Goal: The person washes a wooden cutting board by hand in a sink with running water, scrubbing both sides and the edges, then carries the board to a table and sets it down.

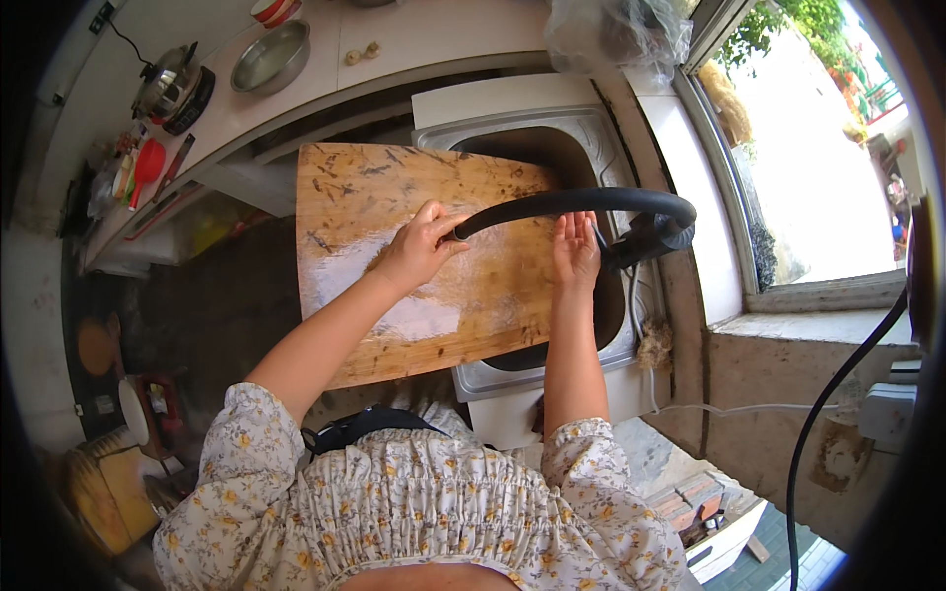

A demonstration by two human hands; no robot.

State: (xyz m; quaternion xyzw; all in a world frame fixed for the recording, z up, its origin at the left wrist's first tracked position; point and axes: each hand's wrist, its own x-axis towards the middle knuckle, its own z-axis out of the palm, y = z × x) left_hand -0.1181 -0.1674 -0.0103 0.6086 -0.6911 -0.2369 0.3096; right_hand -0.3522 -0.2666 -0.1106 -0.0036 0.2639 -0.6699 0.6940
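Note:
My left hand (425, 247) grips the end of a black flexible faucet spout (584, 199), which arches over from the faucet body (639, 244) on the right. Below it lies a large wooden board (436, 295), wet and shiny, with dark stains along its edges. The board rests across the stainless steel sink (517, 378) and juts out past its left side. My right hand (576, 247) is turned palm up beside the board's right end, under the spout and close to the faucet's thin lever (599, 235). I see nothing held in it.
On the counter at upper left stand a metal basin (272, 59), a kettle (166, 81) on a hot plate and a red ladle (148, 166). A plastic bag (621, 37) sits near the window. A black cable (802, 451) hangs at right.

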